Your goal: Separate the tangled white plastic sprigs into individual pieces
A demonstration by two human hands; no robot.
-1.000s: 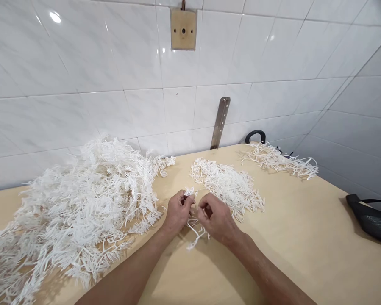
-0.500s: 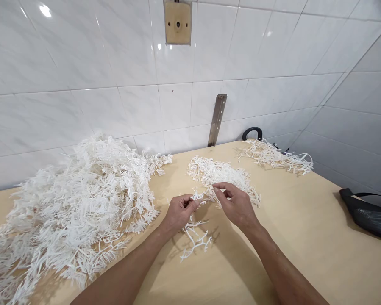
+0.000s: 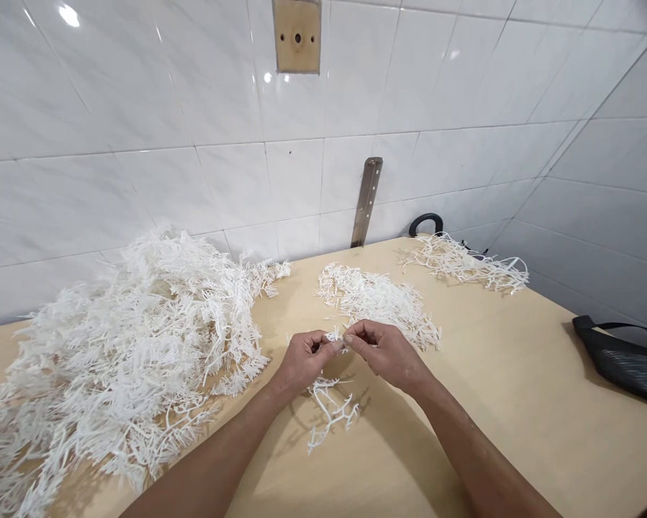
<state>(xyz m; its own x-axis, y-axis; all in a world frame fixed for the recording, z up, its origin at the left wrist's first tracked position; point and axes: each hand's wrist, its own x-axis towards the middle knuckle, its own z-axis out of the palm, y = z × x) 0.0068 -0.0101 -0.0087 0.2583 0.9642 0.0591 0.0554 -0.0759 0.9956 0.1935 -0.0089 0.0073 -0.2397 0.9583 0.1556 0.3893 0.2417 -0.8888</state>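
My left hand [image 3: 300, 360] is closed on a white branched plastic sprig [image 3: 328, 410] that hangs below it and touches the wooden table [image 3: 517, 388]. My right hand [image 3: 385, 351] pinches a small white piece at the sprig's top end, fingertip to fingertip with the left. A big heap of white sprigs [image 3: 129, 345] lies to the left. Just behind my hands sits a smaller pile of short white pieces [image 3: 380, 302].
A third pile of thin white stalks [image 3: 463, 265] lies at the back right, beside a black curved handle [image 3: 424, 221]. A black bag [image 3: 622, 356] rests at the table's right edge. White tiled walls close the back and right, with a metal strip [image 3: 367, 201] and a wall plate [image 3: 296, 34].
My right hand reached out to the small pile behind, then came back to meet the left hand at the sprig's top. The sprig now hangs lower and more spread out under the left hand.
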